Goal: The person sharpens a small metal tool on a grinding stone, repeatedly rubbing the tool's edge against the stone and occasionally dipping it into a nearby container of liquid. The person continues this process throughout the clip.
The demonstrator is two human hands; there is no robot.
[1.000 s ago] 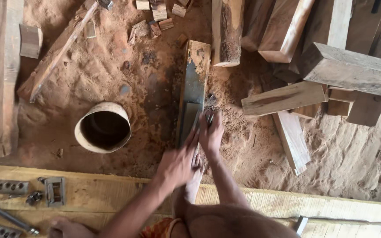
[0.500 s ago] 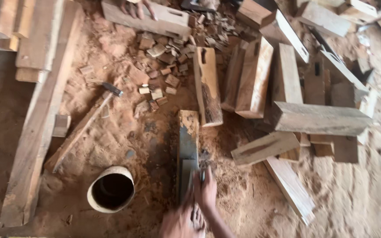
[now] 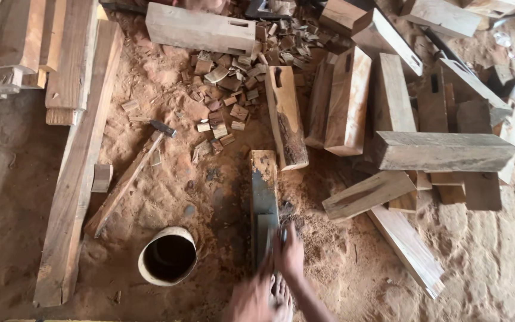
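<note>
A long wooden block point(image 3: 263, 197) with a dark grey, worn top lies lengthwise on the sawdust floor. On its near end rests a flat grey blade point(image 3: 265, 235). My right hand point(image 3: 290, 255) presses on that blade's right edge, fingers closed over it. My left hand point(image 3: 248, 300) is blurred at the bottom edge, just below the block's near end; its grip is unclear. A bare foot point(image 3: 280, 296) shows between the two hands.
A round open pot point(image 3: 168, 256) stands left of the block. A long-handled hammer point(image 3: 129, 179) lies further left, beside long planks point(image 3: 78, 149). Mortised wood blocks point(image 3: 442, 152) crowd the right side, and a heap of wood chips point(image 3: 227, 83) lies beyond.
The view has tilted away from me: the workbench plank at the bottom has dropped out and more timber shows at the top. My hands now sit at the lower edge, still at the block's near end.
</note>
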